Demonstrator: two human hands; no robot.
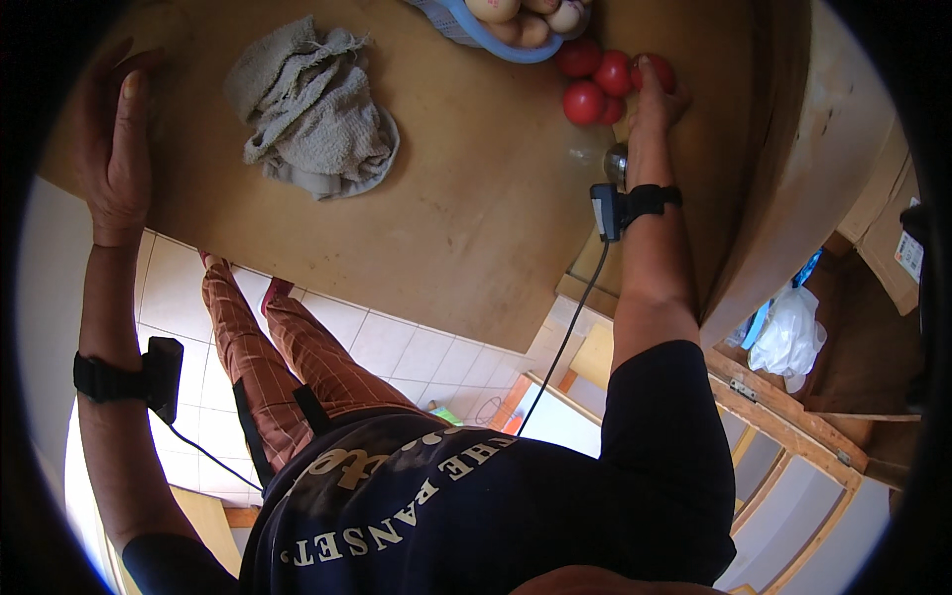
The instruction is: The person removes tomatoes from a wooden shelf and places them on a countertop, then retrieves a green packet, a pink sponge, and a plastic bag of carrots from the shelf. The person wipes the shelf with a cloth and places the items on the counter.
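Note:
Several red tomatoes (583, 102) sit in a cluster on the brown tabletop (461, 216). My right hand (659, 104) is around the rightmost tomato (654, 71), thumb on its near side and the other fingers mostly hidden. Close to that wrist is a shiny, rounded metal object (616, 161), partly covered by the forearm. At the left edge of the table my left hand (121, 149) is held with thumb and fingers apart, holding nothing. To its right lies a crumpled grey towel (312, 111), with a pale rounded rim showing beneath it.
A blue plastic basket (513, 52) of eggs (532, 30) stands behind the tomatoes. A black cable (569, 327) runs from the strapped device (608, 212) on my right wrist. At right, an open wooden cabinet (855, 372) holds a white plastic bag (788, 335) near a cardboard box (885, 223).

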